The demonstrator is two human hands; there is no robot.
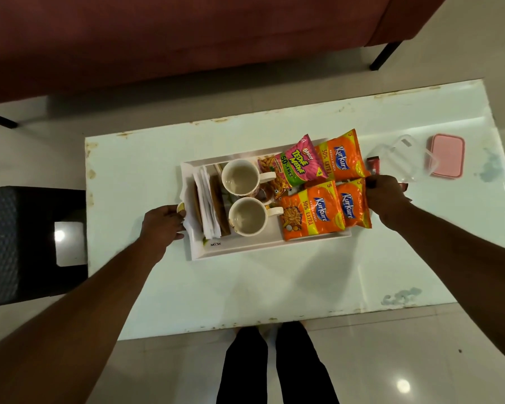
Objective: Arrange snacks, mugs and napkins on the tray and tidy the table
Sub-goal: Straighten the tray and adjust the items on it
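Both hands grip the short ends of a loaded white tray [245, 248] near the middle of a white table [164, 287].

Head view: the left hand [161, 223] is curled around the tray's left end, its fingers mostly hidden under the rim, beside a stack of white and brown napkins [209, 204]. Two empty mugs [241, 177] [248, 216] stand mid-tray, handles pointing right. A pink snack packet [299, 163] and three orange packets [343, 158] [312, 214] [352, 204] fill the right half, overhanging the rim. The right hand [384, 196] clasps the tray's right end, which the packets and the hand itself cover, so the exact grip is hard to make out. Near the table's right edge lie a clear container [405, 161] and a pink lid [447, 156]; a small dark red item [374, 164] is partly hidden behind the hand.
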